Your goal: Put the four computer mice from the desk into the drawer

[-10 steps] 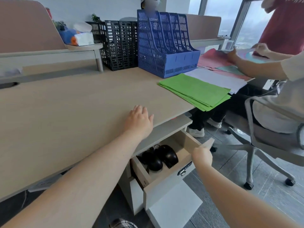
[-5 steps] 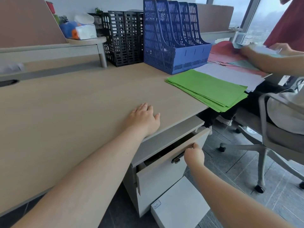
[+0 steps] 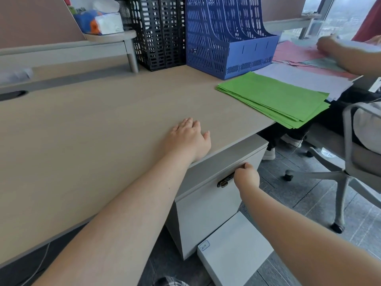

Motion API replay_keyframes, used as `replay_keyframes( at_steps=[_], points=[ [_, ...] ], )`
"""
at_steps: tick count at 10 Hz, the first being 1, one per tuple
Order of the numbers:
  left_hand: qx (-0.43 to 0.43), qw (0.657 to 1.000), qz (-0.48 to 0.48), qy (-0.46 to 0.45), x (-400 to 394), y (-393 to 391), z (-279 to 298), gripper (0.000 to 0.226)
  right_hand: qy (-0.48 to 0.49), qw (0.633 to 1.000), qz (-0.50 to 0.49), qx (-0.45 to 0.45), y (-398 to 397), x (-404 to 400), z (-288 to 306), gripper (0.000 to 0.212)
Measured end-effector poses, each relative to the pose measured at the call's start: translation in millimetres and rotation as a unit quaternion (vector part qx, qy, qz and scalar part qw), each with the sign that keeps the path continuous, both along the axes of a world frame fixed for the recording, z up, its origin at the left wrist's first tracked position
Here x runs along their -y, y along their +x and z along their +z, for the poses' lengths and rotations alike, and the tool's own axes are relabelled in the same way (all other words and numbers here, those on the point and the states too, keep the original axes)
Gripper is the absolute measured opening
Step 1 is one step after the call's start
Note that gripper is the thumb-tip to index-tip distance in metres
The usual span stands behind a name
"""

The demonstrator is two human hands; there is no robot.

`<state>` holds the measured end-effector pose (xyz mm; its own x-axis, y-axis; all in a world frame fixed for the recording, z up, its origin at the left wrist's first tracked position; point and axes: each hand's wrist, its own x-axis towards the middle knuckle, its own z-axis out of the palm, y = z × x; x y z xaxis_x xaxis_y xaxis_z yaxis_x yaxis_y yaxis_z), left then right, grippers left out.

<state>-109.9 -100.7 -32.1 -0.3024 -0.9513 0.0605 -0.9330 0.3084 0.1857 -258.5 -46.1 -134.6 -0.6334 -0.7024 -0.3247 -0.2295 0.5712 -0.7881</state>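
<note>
The grey drawer (image 3: 206,205) under the wooden desk (image 3: 92,131) is pushed in flush, so its inside and the mice are hidden. No mouse lies on the desk top. My right hand (image 3: 246,178) is curled against the drawer front's top edge, just right of the small dark lock (image 3: 224,181). My left hand (image 3: 188,139) rests flat on the desk near its front edge, fingers apart, holding nothing.
A blue file rack (image 3: 226,38) and a black one (image 3: 156,32) stand at the back. Green paper sheets (image 3: 274,98) overhang the desk's right corner. Another person's arm (image 3: 346,52) sorts papers from an office chair (image 3: 350,162). A white box (image 3: 233,246) lies on the floor below the drawer.
The drawer, open with black mice visible a second ago, has been pushed shut by my right hand. My left hand has stayed flat on the desk.
</note>
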Motion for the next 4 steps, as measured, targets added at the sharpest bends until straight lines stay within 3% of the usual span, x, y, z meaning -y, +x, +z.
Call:
replay_keyframes(
  at_steps=[2, 3, 4],
  points=[
    [-0.009, 1.0, -0.003, 0.007, -2.3, -0.2, -0.8, 0.061, 0.018, 0.998, 0.051, -0.015, -2.4, -1.2, -8.0, 0.049],
    [-0.013, 1.0, -0.002, -0.001, -0.4, 0.2, -1.4, 0.06, 0.008, 0.997, 0.074, -0.036, -14.4, -5.0, -6.1, 0.042],
    [-0.022, 1.0, -0.006, 0.01, -2.8, 1.7, -2.7, 0.059, 0.053, 0.993, 0.108, 0.015, -28.3, -15.2, -2.9, 0.044]
  ],
)
